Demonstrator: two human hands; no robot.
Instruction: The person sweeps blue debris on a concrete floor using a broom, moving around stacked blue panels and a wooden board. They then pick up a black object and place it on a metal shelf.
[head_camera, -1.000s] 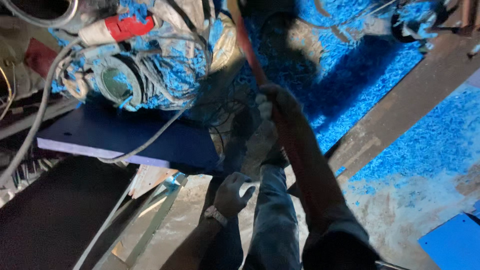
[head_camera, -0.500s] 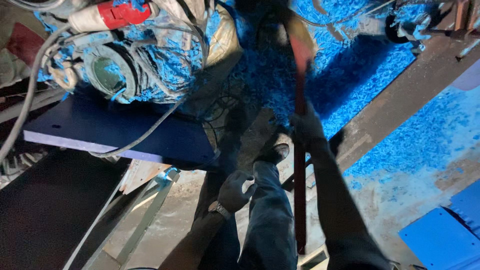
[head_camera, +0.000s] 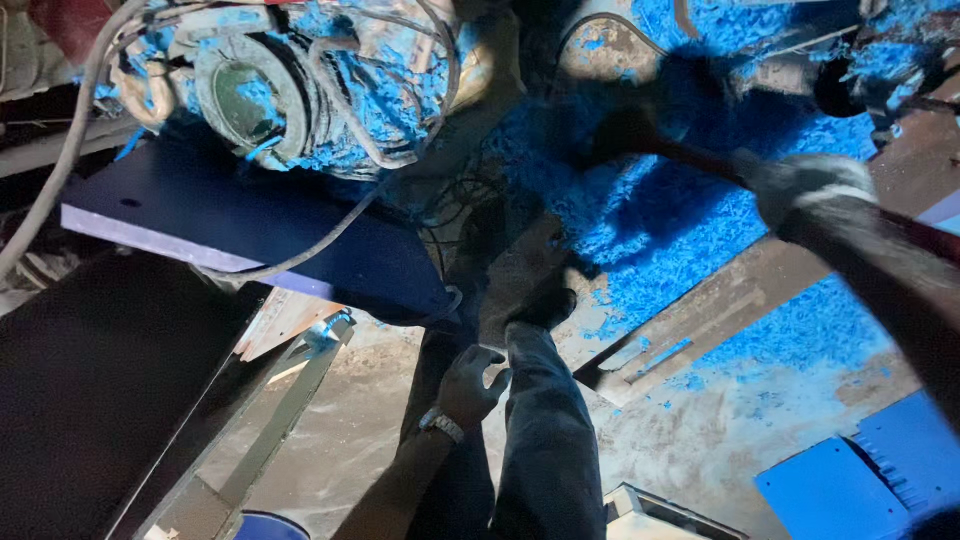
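Right hand (head_camera: 815, 190): gloved, closed around the dark handle of a long tool (head_camera: 660, 145), whose blurred head sits over the blue plastic shavings (head_camera: 660, 240) on the floor. Left hand (head_camera: 470, 385): gloved, fingers loosely spread, empty, beside the trouser leg (head_camera: 545, 440). Upper left: shavings-covered motor (head_camera: 250, 95) with cables above a dark blue plate (head_camera: 250, 225).

The motor (head_camera: 270, 85) sits at upper left on the plate (head_camera: 250, 225), with cables (head_camera: 330, 225) draped over both and the shavings (head_camera: 650, 230) spread to its right. The right hand (head_camera: 800, 190) is at right above the shavings, gripping the rod (head_camera: 670, 145) that runs up-left from it. The left hand (head_camera: 470, 385) hangs at lower centre beside the leg (head_camera: 545, 440), below the plate's edge.
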